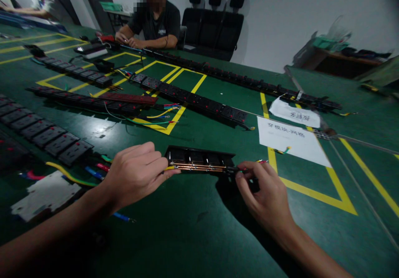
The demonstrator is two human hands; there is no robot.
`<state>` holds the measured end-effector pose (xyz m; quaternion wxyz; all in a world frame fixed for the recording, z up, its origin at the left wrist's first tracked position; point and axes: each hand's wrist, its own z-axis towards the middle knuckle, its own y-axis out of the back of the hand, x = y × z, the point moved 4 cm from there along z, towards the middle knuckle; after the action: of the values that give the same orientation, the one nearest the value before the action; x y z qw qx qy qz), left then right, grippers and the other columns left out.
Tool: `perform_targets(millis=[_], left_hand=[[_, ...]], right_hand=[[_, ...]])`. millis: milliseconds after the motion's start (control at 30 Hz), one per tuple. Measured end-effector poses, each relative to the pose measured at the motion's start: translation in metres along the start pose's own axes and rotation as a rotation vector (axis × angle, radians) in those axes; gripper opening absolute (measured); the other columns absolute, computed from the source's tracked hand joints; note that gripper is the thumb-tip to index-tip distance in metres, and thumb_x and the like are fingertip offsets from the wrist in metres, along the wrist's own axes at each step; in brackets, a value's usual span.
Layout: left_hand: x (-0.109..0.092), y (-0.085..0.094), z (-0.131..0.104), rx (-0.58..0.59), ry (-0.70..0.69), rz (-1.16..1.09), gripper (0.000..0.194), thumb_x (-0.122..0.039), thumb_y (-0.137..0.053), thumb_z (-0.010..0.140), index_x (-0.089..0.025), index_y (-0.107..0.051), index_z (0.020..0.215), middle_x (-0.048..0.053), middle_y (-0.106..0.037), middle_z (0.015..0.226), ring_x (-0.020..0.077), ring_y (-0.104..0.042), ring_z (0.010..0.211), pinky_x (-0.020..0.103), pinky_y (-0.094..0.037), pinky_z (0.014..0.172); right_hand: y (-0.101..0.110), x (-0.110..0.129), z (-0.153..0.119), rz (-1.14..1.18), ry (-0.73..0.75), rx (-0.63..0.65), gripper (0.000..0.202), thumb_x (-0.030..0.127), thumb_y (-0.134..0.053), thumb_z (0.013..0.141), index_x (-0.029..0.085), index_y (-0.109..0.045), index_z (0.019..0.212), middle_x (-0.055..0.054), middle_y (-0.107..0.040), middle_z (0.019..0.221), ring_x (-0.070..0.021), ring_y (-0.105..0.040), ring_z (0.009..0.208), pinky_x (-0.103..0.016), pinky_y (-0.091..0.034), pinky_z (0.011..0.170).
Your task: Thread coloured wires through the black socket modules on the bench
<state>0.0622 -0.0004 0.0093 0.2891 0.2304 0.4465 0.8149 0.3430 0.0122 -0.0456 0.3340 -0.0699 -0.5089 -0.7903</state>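
A short black socket strip (199,155) is held above the table, its underside facing me, with bare copper wires (199,168) running along its length. My left hand (135,174) is closed around the strip's left end, and a yellow wire (170,168) shows beside the thumb. At the right end, the fingers of my right hand (264,195) pinch the dark wires (233,169) that come out of the strip. Small coloured wire ends (261,161) stick out behind those fingers. My fingers hide both ends of the strip.
Several black socket strips, such as a long one (187,95), lie on the green table (193,228) with loose wires. A white torn piece (46,195) lies left, and a labelled paper sheet (289,139) right. A person (156,24) sits across the table.
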Motion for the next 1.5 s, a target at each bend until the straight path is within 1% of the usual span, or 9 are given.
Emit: perform_targets(millis=[100, 400, 767, 1500], left_hand=[[0.0004, -0.0007, -0.0003, -0.019, -0.003, -0.014, 0.04, -0.031, -0.057, 0.103, -0.02, -0.047, 0.067, -0.003, -0.042, 0.059, 0.0168, -0.036, 0.061, 0.032, -0.022, 0.057], [-0.0001, -0.0002, -0.0004, 0.01, 0.001, -0.003, 0.038, -0.03, -0.059, 0.103, -0.02, -0.048, 0.067, -0.002, -0.043, 0.061, 0.017, -0.036, 0.063, 0.032, -0.023, 0.057], [0.0003, -0.0001, 0.0002, 0.017, 0.003, -0.011, 0.038, -0.028, -0.058, 0.103, -0.019, -0.049, 0.067, -0.003, -0.042, 0.06, 0.0166, -0.036, 0.062, 0.032, -0.022, 0.057], [0.0016, -0.0014, -0.0009, -0.029, 0.01, -0.016, 0.041, -0.032, -0.055, 0.104, -0.02, -0.047, 0.066, -0.004, -0.042, 0.058, 0.0165, -0.036, 0.059, 0.032, -0.022, 0.055]], right_hand=[[0.0001, 0.0005, -0.0003, 0.004, 0.001, 0.004, 0.012, 0.028, -0.056, 0.096, 0.019, -0.064, 0.099, -0.004, -0.059, 0.079, -0.0191, -0.057, 0.072, -0.032, -0.046, 0.063], [0.0006, -0.0003, -0.0005, 0.005, -0.01, 0.009, 0.012, 0.028, -0.056, 0.097, 0.019, -0.064, 0.099, -0.004, -0.058, 0.079, -0.0186, -0.057, 0.072, -0.031, -0.046, 0.061], [-0.0004, 0.0, 0.0003, 0.005, -0.003, 0.009, 0.011, 0.027, -0.056, 0.097, 0.019, -0.064, 0.1, -0.004, -0.058, 0.08, -0.0188, -0.057, 0.073, -0.032, -0.046, 0.064], [0.0, 0.0, -0.0002, 0.01, -0.015, 0.009, 0.014, 0.029, -0.056, 0.096, 0.019, -0.065, 0.1, -0.004, -0.058, 0.08, -0.019, -0.057, 0.073, -0.032, -0.046, 0.063]])
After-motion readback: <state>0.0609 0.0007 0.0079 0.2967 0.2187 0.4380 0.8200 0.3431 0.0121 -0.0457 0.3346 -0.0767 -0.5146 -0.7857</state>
